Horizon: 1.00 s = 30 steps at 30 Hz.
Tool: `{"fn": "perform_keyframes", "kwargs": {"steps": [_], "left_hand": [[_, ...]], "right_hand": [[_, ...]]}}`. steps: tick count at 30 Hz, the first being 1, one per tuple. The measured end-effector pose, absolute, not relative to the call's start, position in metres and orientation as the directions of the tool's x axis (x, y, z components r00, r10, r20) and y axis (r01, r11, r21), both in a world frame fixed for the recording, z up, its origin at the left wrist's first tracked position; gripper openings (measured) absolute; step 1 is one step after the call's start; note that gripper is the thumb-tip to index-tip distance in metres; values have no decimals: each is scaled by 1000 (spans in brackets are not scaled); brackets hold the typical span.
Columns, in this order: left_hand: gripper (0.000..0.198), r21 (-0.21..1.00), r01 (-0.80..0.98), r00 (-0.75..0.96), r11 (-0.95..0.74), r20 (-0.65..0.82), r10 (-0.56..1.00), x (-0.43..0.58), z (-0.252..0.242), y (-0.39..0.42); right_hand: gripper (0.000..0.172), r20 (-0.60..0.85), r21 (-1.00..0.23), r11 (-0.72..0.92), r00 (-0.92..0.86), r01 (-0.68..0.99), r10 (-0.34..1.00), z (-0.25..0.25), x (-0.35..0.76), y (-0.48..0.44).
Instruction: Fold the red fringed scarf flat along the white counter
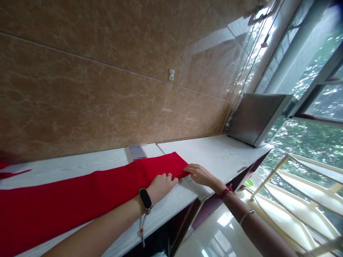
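A long strip of folded red cloth (88, 189) lies along the white counter, running off the left edge of the view. At its right end, my right hand (199, 174) pinches the near corner of the cloth between thumb and fingers. My left hand (163, 186), wearing a ring and a black wristband, rests at the near edge a little further left. Its fingers are curled onto the cloth, with the thumb along the edge. What lies under the left fingertips is hidden.
Behind the cloth, a small blurred packet (137, 152) lies against the brown tiled wall (107, 100). A grey metal box-like appliance (257, 117) stands at the counter's far right end. A cream shelf rack (292, 192) stands by the window. The white counter (214, 151) has open cabinet space below.
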<state>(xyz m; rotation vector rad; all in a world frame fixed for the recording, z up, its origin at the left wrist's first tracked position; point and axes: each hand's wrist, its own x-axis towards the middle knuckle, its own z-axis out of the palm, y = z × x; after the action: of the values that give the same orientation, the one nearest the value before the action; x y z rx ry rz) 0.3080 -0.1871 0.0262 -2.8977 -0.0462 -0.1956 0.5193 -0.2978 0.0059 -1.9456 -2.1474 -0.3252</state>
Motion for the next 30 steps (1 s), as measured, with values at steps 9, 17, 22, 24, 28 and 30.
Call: {"fn": "perform_keyframes", "kwargs": {"steps": [9,17,22,24,28,30], "left_hand": [[22,-190,192,972,-963,170,160,322,34,-189],[23,-151,160,975,-975,181,132,317,30,-181],[18,-121,216,961,-969,202,189,318,26,-183],[22,-104,246,951,-964,220,219,320,26,-184],[21,-61,303,928,-951,247,280,324,32,-182],[21,-29,331,913,-943,262,312,325,39,-177]], "right_hand": [[56,367,-97,58,-18,994,930,-1,527,-300],[51,440,-227,75,34,971,897,2,535,-295],[52,437,-113,69,-12,991,899,0,533,-297],[41,463,-30,5,10,1000,887,0,531,-293],[24,461,82,-70,25,994,887,11,533,-279],[22,446,99,-70,18,993,895,22,535,-273]]}}
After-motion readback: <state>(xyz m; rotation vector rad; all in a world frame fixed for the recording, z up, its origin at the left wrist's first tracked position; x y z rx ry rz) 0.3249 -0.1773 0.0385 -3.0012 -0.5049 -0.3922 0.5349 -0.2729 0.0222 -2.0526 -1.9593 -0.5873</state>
